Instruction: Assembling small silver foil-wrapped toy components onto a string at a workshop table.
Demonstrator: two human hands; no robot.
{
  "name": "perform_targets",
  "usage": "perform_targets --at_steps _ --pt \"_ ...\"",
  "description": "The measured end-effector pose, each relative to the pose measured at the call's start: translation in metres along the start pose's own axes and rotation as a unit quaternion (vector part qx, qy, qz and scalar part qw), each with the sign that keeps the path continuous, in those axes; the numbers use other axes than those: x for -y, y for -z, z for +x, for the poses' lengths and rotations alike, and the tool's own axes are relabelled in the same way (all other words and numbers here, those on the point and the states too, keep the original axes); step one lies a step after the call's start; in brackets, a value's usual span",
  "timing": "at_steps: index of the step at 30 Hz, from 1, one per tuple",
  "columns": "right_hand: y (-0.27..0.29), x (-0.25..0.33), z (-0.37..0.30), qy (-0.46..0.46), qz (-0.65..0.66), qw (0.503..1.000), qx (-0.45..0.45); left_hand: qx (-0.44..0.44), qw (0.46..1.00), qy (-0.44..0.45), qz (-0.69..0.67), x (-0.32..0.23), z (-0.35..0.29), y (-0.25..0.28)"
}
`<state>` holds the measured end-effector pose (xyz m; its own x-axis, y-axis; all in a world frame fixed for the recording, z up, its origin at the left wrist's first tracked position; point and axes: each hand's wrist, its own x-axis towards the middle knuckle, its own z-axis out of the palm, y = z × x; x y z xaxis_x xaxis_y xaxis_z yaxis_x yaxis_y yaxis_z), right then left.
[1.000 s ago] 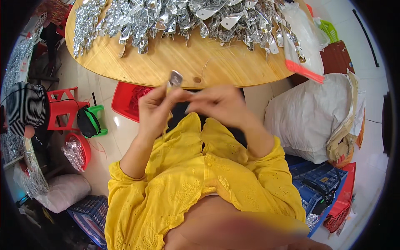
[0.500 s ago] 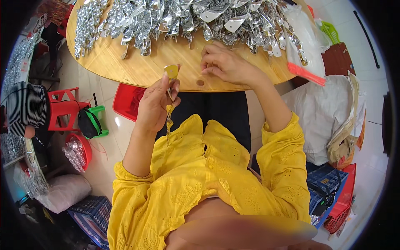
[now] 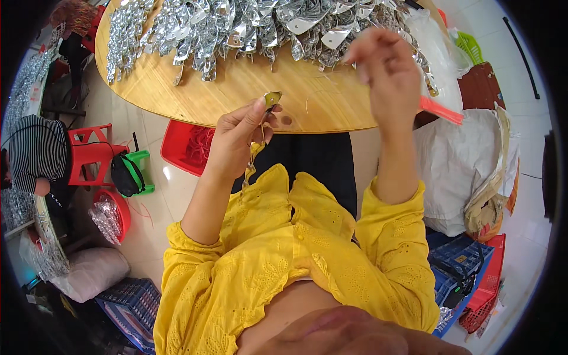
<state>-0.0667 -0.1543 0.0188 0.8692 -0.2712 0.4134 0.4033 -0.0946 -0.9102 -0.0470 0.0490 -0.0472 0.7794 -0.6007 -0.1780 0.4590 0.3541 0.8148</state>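
Note:
My left hand (image 3: 235, 136) is closed at the table's front edge. Pinched between its thumb and fingers is a shiny twisted metal strip (image 3: 271, 99), whose rounded top end has a small hole. The strip's twisted lower part hangs below my hand, reflecting yellow. My right hand (image 3: 390, 80) is raised over the right side of the table, its fingers bent and smeared by motion; whether anything is in them does not show. Beyond both hands, a large heap of similar silver strips (image 3: 254, 32) covers the far part of the wooden table (image 3: 195, 97).
A red bin (image 3: 171, 148) with red stringy material stands below the table's edge. White sacks (image 3: 449, 165) and blue crates (image 3: 458, 260) are on the right. At left are a red stool (image 3: 89, 154), a red basin (image 3: 121, 216) and a person in a striped top (image 3: 38, 151).
My right hand has lifted from the table's middle and swung to the right. My left hand has shifted slightly right with the metal strip, whose top end is now tilted.

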Motion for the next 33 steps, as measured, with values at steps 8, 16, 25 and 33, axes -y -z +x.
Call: perform_targets --at_steps 8,16,25,33 --pt "-0.04 -0.018 -0.064 -0.178 0.007 0.984 0.029 -0.03 0.998 -0.002 -0.056 0.005 0.001 -0.009" --pt "-0.046 -0.017 -0.067 -0.21 0.012 0.977 0.041 -0.007 0.999 -0.002 -0.034 0.004 -0.001 -0.013" --pt "-0.042 -0.017 -0.063 -0.247 0.023 0.966 0.067 0.029 0.999 -0.013 0.005 0.01 -0.001 -0.004" --pt "-0.036 -0.02 -0.059 -0.231 0.082 0.967 0.072 -0.007 0.998 0.021 -0.056 0.006 -0.007 -0.015"
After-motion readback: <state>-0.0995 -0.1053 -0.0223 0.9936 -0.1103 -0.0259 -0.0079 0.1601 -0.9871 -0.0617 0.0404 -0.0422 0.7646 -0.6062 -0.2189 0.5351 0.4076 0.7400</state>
